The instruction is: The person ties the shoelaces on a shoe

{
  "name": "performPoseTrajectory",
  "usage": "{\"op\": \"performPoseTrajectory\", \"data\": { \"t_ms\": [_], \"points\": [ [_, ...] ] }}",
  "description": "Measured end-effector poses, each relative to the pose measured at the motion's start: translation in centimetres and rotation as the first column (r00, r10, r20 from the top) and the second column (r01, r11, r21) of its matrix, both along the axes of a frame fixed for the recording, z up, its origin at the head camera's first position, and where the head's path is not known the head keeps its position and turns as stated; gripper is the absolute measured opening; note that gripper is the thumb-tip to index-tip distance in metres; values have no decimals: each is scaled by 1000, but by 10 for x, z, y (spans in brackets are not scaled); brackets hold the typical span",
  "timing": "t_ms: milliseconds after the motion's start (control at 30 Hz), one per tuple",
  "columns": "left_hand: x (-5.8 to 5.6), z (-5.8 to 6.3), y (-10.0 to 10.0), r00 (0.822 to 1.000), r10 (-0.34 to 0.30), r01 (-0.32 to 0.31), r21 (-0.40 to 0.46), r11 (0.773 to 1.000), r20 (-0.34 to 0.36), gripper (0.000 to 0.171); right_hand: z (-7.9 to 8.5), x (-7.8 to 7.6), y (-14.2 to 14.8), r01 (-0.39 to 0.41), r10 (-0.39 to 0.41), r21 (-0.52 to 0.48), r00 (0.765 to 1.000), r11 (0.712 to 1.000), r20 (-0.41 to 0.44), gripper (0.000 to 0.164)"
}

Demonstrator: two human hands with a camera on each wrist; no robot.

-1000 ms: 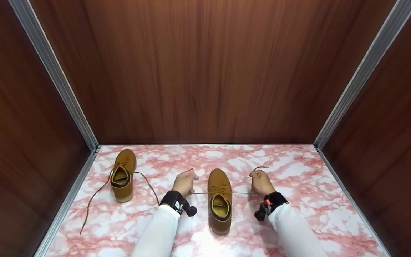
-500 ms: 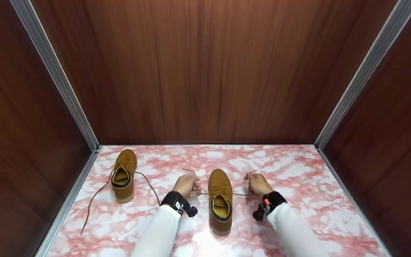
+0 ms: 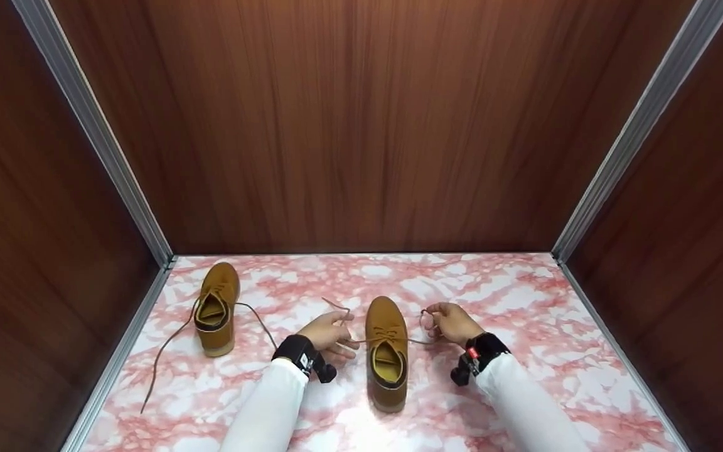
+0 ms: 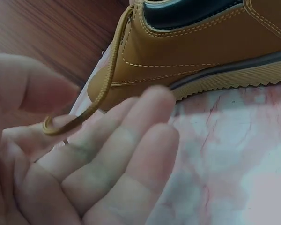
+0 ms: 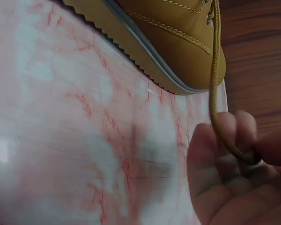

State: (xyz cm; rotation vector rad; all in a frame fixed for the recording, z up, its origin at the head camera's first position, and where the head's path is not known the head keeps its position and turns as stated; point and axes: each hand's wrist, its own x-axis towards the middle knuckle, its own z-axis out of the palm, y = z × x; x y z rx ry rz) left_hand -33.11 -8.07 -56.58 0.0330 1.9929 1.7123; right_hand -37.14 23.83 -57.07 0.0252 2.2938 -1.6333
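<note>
On the pink-and-white marbled tabletop [image 3: 512,389], a tan low-cut lace-up shoe [image 3: 388,351] stands upright between my hands, sole down, toe pointing away from me; neither hand touches its upper. Its shoelace [image 4: 111,70] leaves the shoe on both sides and runs to each hand. Left hand [image 3: 325,331]: fingers extended and relaxed, lace lying across them, thumb apart from the index finger. Right hand [image 3: 455,323]: thumb pinches the lace against the fingers, a small loop showing at the fingertips in the head view. A matching shoe [image 3: 216,309] stands upright well to the left, its loose lace [image 3: 155,367] trailing on either side. I wear white sleeves [image 3: 267,402] and black wrist straps [image 3: 490,345]. Dark wood-grain panels [image 3: 361,125] enclose the far edge and both sides.
</note>
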Motion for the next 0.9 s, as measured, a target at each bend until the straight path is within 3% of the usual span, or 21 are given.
{"op": "performPoseTrajectory", "data": {
  "t_ms": [200, 333, 600, 900],
  "points": [
    [-1, 7, -3, 999, -40, 40, -11, 999, -32, 69, 5, 3, 0, -44, 47, 100, 999, 994, -20, 22],
    [-5, 7, 0, 999, -40, 39, -3, 999, -33, 57, 9, 5, 0, -31, 47, 187, 996, 982, -81, 7],
    [-13, 3, 12, 998, 20, -21, -18, 1000, -58, 14, 12, 1, 1, 33, 14, 283, 986, 959, -164, 12],
    [-13, 2, 25, 981, 72, -85, -70, 994, -178, 21, 18, -1, 4, 44, 33, 345, 976, 938, -216, 16]
  ]
}}
